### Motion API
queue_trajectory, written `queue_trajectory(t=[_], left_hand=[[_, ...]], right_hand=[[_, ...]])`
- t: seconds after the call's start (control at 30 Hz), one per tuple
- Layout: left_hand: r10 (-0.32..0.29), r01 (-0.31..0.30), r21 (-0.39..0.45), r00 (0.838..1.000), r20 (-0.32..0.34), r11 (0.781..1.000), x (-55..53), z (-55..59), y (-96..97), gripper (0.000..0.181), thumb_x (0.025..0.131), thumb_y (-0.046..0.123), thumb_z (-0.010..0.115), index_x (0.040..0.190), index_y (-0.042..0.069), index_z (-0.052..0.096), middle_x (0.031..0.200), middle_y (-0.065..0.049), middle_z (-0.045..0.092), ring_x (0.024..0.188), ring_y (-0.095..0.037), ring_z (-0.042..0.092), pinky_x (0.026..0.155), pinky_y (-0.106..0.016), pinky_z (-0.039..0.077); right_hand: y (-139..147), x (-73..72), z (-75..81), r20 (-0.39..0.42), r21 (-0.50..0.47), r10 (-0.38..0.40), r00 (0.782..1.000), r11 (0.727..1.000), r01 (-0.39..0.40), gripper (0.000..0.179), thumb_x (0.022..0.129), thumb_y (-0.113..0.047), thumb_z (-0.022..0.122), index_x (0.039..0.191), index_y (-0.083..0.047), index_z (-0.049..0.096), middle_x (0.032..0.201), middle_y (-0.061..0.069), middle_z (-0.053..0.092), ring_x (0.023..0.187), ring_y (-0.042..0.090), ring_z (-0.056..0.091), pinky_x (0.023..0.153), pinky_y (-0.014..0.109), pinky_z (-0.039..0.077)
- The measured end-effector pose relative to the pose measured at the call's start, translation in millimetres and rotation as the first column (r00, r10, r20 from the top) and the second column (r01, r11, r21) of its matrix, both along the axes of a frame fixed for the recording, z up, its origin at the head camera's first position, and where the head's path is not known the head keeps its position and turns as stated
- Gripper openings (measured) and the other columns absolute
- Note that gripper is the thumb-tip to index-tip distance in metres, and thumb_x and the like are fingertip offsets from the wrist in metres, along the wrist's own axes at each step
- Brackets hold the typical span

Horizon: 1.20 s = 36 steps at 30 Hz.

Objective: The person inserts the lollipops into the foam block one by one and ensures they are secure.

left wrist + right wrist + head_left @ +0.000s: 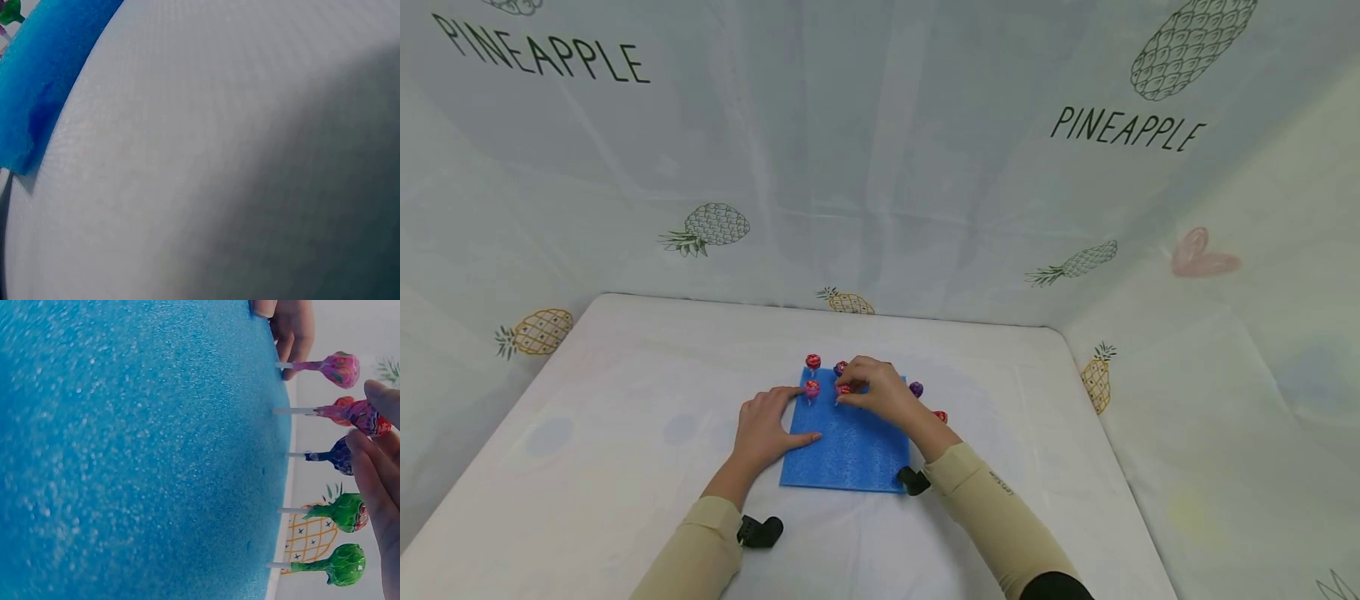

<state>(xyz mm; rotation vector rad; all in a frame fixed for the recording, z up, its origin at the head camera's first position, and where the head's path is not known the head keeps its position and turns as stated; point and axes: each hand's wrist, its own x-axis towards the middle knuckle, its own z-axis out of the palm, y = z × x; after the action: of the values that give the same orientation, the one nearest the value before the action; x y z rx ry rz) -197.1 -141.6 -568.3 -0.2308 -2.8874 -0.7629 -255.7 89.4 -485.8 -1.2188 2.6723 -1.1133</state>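
Note:
A blue foam board (850, 454) lies on the table, with lollipops standing in it by their sticks along the far side. My right hand (883, 396) pinches a red and pink wrapped lollipop (364, 417) between thumb and fingers, its white stick upright at the board's surface. At the board's left edge rests my left hand (765, 427), thumb stretched over the top and fingers along the side. Close to its fingertips stands a pink lollipop (340, 369). Behind are a red lollipop (813, 361) and a dark blue lollipop (339, 456).
Two green lollipops, one (347, 512) beside the other (345, 565), stand further along the board. Past its right edge show a purple lollipop (916, 389) and a red lollipop (941, 417), the latter partly behind my right wrist. White cloth (625, 433) covers the table; a pineapple-print curtain (880, 167) hangs behind.

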Motion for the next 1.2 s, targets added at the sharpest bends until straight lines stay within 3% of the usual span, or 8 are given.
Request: queue_trajectory(t=[0.23, 0.47, 0.8, 1.03, 1.2], left_hand=[[-0.001, 0.001, -0.007, 1.000, 0.000, 1.000, -0.6, -0.6, -0.3, 0.090, 0.068, 0.066, 0.076, 0.136, 0.012, 0.052, 0.136, -0.014, 0.053, 0.123, -0.037, 0.045, 0.100, -0.059, 0.030], [0.001, -0.001, -0.016, 1.000, 0.001, 1.000, -0.6, -0.8, -0.4, 0.091, 0.068, 0.067, 0.075, 0.136, 0.012, 0.052, 0.136, -0.014, 0.052, 0.123, -0.037, 0.044, 0.100, -0.059, 0.030], [-0.001, 0.001, -0.004, 1.000, -0.005, 1.000, -1.2, -2.1, -0.7, 0.090, 0.068, 0.068, 0.074, 0.136, 0.012, 0.052, 0.136, -0.013, 0.053, 0.123, -0.037, 0.044, 0.101, -0.059, 0.030], [-0.006, 0.006, -0.010, 1.000, -0.009, 1.000, -0.8, -2.7, -1.3, 0.091, 0.068, 0.069, 0.074, 0.136, 0.012, 0.052, 0.135, -0.013, 0.053, 0.122, -0.037, 0.045, 0.099, -0.059, 0.031], [-0.002, 0.002, -0.012, 1.000, -0.001, 1.000, -1.6, -2.7, -0.8, 0.090, 0.068, 0.068, 0.075, 0.137, 0.013, 0.052, 0.135, -0.013, 0.053, 0.123, -0.037, 0.044, 0.100, -0.059, 0.030]], right_hand=[[-2.6, 1.1, -1.6, -0.084, 0.082, -0.057, 0.995, 0.995, 0.064, 0.022, 0.082, -0.023, 0.080, 0.101, -0.014, 0.075, 0.099, -0.005, 0.065, 0.085, 0.012, 0.060, 0.073, 0.022, 0.050], [-5.2, 0.6, -0.7, -0.120, 0.114, -0.061, 0.991, 0.991, 0.074, 0.023, 0.082, -0.025, 0.080, 0.102, -0.014, 0.075, 0.100, -0.004, 0.066, 0.089, 0.015, 0.063, 0.075, 0.023, 0.051], [-7.1, 0.7, -3.1, -0.073, 0.094, -0.066, 0.995, 0.993, 0.072, 0.023, 0.083, -0.023, 0.079, 0.103, -0.012, 0.075, 0.100, -0.004, 0.065, 0.089, 0.017, 0.063, 0.075, 0.021, 0.050], [-7.4, -0.4, -4.4, -0.059, 0.097, -0.074, 0.996, 0.992, 0.079, 0.023, 0.083, -0.024, 0.079, 0.102, -0.012, 0.075, 0.096, -0.005, 0.064, 0.074, 0.013, 0.056, 0.061, 0.019, 0.046], [-7.5, -1.0, -5.0, -0.037, 0.110, -0.076, 0.996, 0.991, 0.080, 0.023, 0.084, -0.025, 0.078, 0.103, -0.012, 0.075, 0.096, -0.006, 0.063, 0.071, 0.007, 0.051, 0.059, 0.019, 0.045]])
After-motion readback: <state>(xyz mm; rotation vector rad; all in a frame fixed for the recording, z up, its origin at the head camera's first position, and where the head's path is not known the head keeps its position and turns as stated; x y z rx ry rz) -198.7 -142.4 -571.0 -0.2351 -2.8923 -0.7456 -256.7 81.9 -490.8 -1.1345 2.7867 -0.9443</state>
